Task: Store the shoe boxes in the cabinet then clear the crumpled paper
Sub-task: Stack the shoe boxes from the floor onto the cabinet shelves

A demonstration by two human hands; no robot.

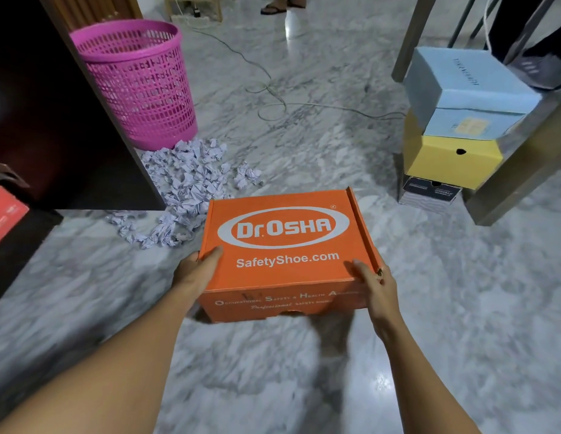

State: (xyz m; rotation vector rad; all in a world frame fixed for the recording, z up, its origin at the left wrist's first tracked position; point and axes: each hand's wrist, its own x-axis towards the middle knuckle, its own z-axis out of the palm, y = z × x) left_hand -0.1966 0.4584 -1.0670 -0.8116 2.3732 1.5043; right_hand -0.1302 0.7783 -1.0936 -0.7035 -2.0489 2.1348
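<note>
L hand (195, 271), R hand (377, 288) round box (287, 242)

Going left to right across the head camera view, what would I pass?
Red box → pink basket → orange shoe box → stack of shoe boxes

Holds the Dr.OSHA shoe box (288, 245) between left hand (194, 270) and right hand (376, 289) over the floor (304, 136), with crumpled paper (191, 183) heaped behind-left, before the wastebasket (138, 83) beside the cabinet (54, 120), and a stack of three shoe boxes (451, 161) right, beside a table leg (517, 164).
</note>
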